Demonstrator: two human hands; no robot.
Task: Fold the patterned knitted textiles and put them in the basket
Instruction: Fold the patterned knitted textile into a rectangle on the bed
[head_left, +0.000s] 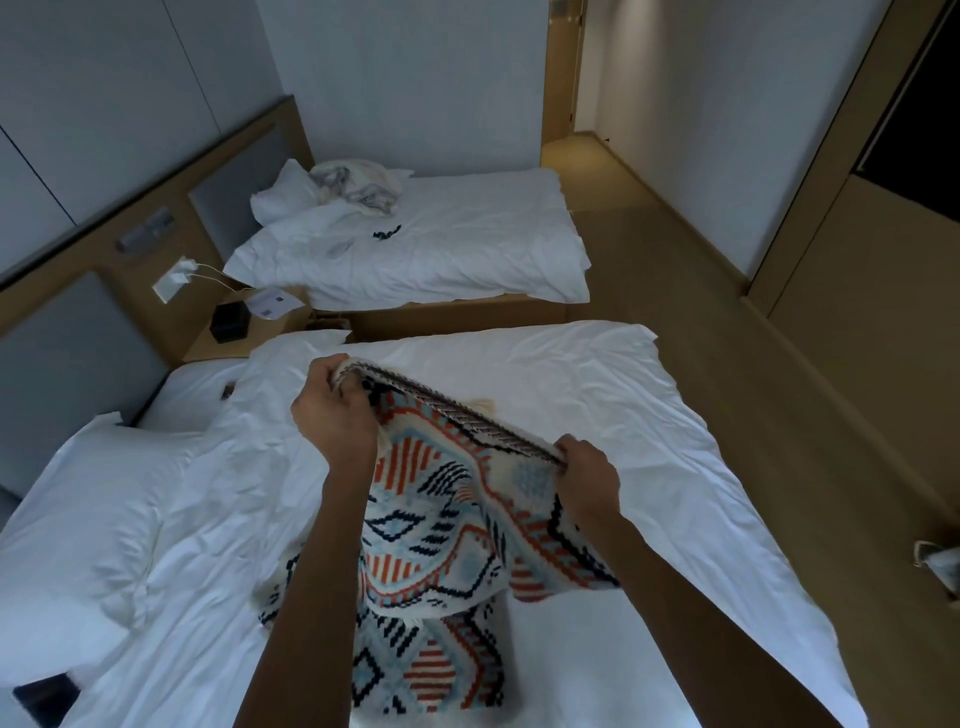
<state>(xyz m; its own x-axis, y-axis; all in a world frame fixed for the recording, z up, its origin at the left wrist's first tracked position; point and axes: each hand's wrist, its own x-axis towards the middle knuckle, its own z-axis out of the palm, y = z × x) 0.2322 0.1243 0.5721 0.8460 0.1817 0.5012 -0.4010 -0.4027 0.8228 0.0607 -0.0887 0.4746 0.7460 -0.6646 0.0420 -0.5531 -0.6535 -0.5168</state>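
Patterned knitted textile (441, 525) hangs over the near bed (649, 441), its taut top edge running diagonally between the clenched left hand (332, 410) and right hand (587, 473).

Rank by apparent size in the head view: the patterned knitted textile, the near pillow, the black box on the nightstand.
1. Near pillow and patterned knitted textile: too close to call; the textile hangs nearer the camera, partly behind the arms.
2. Black box: clearly smallest, also farthest.
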